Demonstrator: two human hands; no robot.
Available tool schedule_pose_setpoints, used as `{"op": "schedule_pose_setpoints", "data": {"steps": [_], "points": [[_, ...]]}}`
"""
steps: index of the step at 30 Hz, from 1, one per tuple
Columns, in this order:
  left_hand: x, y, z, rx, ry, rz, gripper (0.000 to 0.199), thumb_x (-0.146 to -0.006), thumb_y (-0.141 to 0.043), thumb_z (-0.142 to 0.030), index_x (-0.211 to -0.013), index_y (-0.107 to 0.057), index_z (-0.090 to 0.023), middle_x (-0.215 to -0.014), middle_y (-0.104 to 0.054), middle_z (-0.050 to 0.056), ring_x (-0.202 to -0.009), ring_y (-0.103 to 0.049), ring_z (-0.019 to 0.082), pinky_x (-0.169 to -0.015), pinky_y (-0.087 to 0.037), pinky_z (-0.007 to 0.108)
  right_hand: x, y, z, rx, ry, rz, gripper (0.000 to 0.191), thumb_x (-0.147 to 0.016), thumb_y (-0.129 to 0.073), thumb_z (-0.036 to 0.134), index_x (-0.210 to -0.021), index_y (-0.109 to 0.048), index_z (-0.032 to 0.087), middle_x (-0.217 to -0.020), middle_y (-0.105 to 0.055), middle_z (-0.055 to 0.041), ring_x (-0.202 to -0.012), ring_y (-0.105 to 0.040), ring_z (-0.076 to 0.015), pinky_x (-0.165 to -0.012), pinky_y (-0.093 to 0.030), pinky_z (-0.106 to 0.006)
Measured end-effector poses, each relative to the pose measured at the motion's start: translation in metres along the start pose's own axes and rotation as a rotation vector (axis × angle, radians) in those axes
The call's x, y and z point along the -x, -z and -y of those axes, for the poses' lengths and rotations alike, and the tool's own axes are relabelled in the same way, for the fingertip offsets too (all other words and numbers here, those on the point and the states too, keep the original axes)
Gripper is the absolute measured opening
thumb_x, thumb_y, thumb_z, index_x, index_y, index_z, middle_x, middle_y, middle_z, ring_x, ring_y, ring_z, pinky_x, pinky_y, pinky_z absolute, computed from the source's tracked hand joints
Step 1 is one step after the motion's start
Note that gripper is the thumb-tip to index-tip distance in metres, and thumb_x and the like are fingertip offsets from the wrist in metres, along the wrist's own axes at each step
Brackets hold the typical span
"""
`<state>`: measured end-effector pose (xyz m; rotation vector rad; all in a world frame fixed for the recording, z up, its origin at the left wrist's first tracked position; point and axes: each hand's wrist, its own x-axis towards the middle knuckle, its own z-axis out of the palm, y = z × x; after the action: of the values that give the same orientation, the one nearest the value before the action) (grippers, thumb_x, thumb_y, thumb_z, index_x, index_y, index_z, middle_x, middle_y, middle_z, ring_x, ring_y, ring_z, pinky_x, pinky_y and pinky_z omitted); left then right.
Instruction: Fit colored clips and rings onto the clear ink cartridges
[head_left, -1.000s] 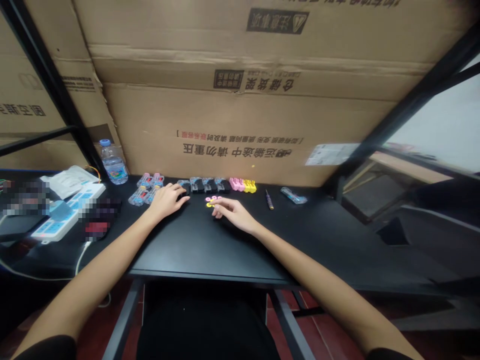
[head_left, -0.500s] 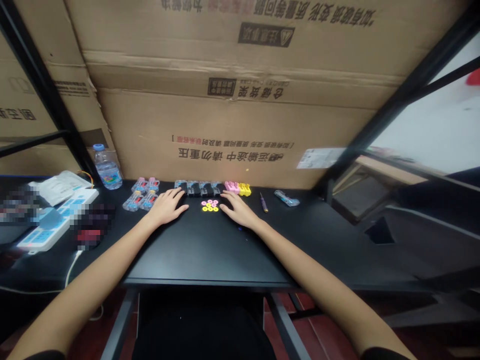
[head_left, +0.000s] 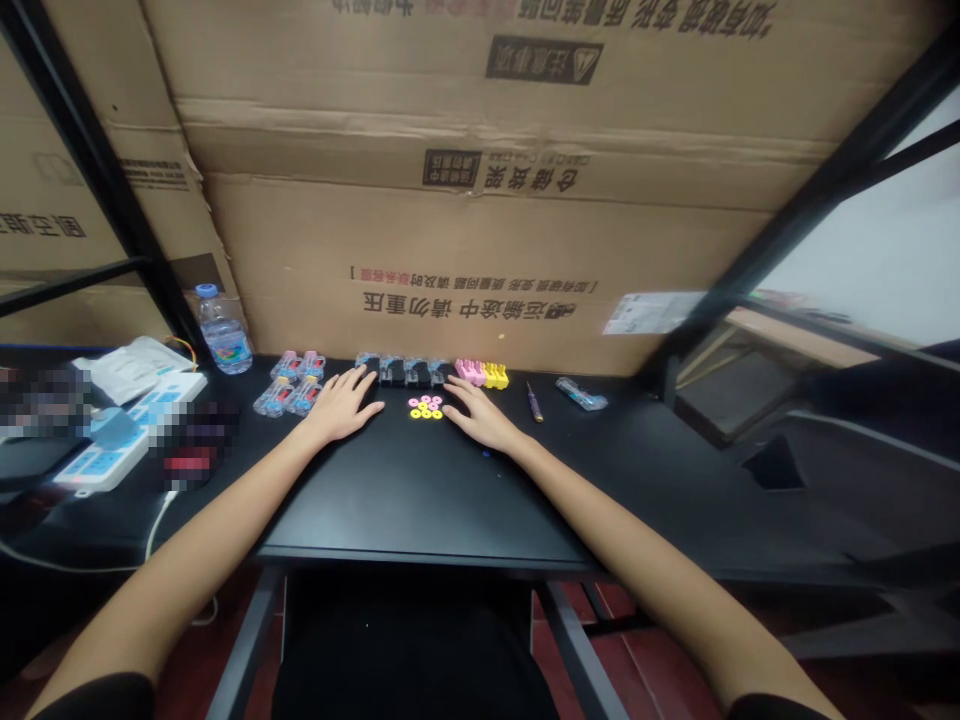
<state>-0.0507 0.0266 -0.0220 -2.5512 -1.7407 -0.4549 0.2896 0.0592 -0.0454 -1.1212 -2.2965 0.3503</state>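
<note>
My left hand (head_left: 341,405) lies flat on the black table, fingers spread, holding nothing. Its fingertips reach the left end of a row of clear and black plastic parts (head_left: 405,372). My right hand (head_left: 480,415) also rests flat and open, fingertips at the right end of that row. Pink notched plastic pieces (head_left: 469,372) and yellow notched pieces (head_left: 495,376) continue the row beyond it. Between my hands sits a cluster of small pink and yellow rings (head_left: 425,408). Left of my left hand are several clear plastic assemblies (head_left: 289,392) with red, pink and yellow bits.
A small screwdriver (head_left: 534,402) and another clear plastic assembly (head_left: 581,394) lie to the right. A water bottle (head_left: 225,332), a white power strip (head_left: 127,440) and a cable (head_left: 159,520) are at the left. Cardboard (head_left: 480,240) stands behind the table (head_left: 420,500).
The view has shifted slightly, so everything appears a little farther right. Both hands stay in place on the table, with the parts unmoved.
</note>
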Motion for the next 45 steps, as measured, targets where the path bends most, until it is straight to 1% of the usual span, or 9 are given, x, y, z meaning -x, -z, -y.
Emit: {"op": "schedule_pose_setpoints", "data": {"steps": [6,9,13,19,23,28,33,38,45], "points": [[0.008,0.024,0.015,-0.106,0.018,-0.117,0.058,-0.102,-0.055,-0.048,-0.153,-0.057,-0.020,-0.168,-0.045,0.016,-0.153,-0.043,0.041,-0.125,-0.036,0.056,0.002,0.004,0.005,0.003,0.005,-0.037,0.053,-0.105,-0.055,0.048,-0.152,-0.059,0.024,-0.166,-0.047,-0.0159,-0.155,-0.045,-0.0337,-0.129,-0.034,-0.059],[0.009,0.030,0.028,-0.104,0.115,-0.120,0.056,-0.101,-0.055,-0.047,-0.150,-0.060,-0.021,-0.160,-0.054,0.016,-0.147,-0.049,0.040,-0.122,-0.040,0.057,0.001,0.007,0.007,0.026,-0.002,-0.083,0.051,-0.104,-0.055,0.044,-0.149,-0.060,0.020,-0.161,-0.053,-0.0181,-0.153,-0.047,-0.0332,-0.128,-0.035,-0.058],[0.009,0.022,0.033,-0.105,0.182,-0.060,0.065,-0.100,-0.055,-0.057,-0.156,-0.055,-0.022,-0.166,-0.047,0.016,-0.153,-0.041,0.043,-0.123,-0.037,0.059,-0.002,0.017,0.006,0.074,-0.043,-0.177,0.047,-0.101,-0.055,0.037,-0.144,-0.064,0.019,-0.149,-0.064,-0.0175,-0.142,-0.057,-0.0336,-0.123,-0.043,-0.056],[0.011,0.007,0.030,-0.118,0.262,0.020,0.081,-0.099,-0.045,-0.073,-0.165,-0.044,-0.025,-0.176,-0.032,0.015,-0.164,-0.021,0.045,-0.129,-0.020,0.067,-0.002,0.047,-0.018,0.269,-0.218,-0.292,0.047,-0.097,-0.055,0.029,-0.140,-0.066,0.015,-0.136,-0.072,-0.0192,-0.125,-0.065,-0.0390,-0.111,-0.050,-0.057],[0.010,0.008,0.028,-0.075,0.293,0.102,0.086,-0.099,-0.042,-0.074,-0.169,-0.038,-0.023,-0.178,-0.024,0.016,-0.166,-0.014,0.043,-0.131,-0.017,0.066,0.002,0.059,-0.041,0.324,-0.293,-0.241,0.051,-0.095,-0.054,0.023,-0.144,-0.063,0.012,-0.139,-0.071,-0.0198,-0.129,-0.064,-0.0394,-0.112,-0.050,-0.056],[0.009,0.011,0.018,-0.007,0.259,0.126,0.085,-0.099,-0.044,-0.074,-0.168,-0.038,-0.025,-0.179,-0.023,0.014,-0.167,-0.013,0.043,-0.131,-0.016,0.066,0.003,0.057,-0.054,0.309,-0.342,-0.181,0.046,-0.097,-0.054,0.023,-0.140,-0.067,0.014,-0.137,-0.073,-0.0173,-0.127,-0.067,-0.0356,-0.113,-0.051,-0.052],[0.009,0.009,0.009,0.107,0.224,0.061,0.085,-0.097,-0.048,-0.076,-0.167,-0.038,-0.028,-0.178,-0.027,0.015,-0.165,-0.014,0.047,-0.128,-0.020,0.070,0.002,0.055,-0.053,0.321,-0.348,-0.187,0.038,-0.097,-0.054,0.025,-0.126,-0.076,0.013,-0.135,-0.071,-0.0190,-0.125,-0.068,-0.0339,-0.114,-0.051,-0.047],[0.008,0.014,-0.001,0.200,0.215,0.061,0.086,-0.094,-0.055,-0.076,-0.165,-0.040,-0.029,-0.176,-0.030,0.016,-0.163,-0.015,0.052,-0.123,-0.025,0.076,0.002,0.060,-0.048,0.338,-0.433,-0.189,0.037,-0.097,-0.057,0.031,-0.123,-0.078,0.013,-0.132,-0.071,-0.0190,-0.117,-0.071,-0.0344,-0.104,-0.055,-0.043],[0.011,0.034,-0.012,0.203,0.236,0.072,0.086,-0.096,-0.048,-0.077,-0.167,-0.035,-0.030,-0.180,-0.021,0.011,-0.167,-0.001,0.047,-0.129,-0.014,0.074,0.003,0.065,-0.039,0.450,-0.486,-0.158,0.038,-0.097,-0.060,0.032,-0.126,-0.076,0.013,-0.132,-0.073,-0.0184,-0.116,-0.072,-0.0322,-0.098,-0.054,-0.037]]}}
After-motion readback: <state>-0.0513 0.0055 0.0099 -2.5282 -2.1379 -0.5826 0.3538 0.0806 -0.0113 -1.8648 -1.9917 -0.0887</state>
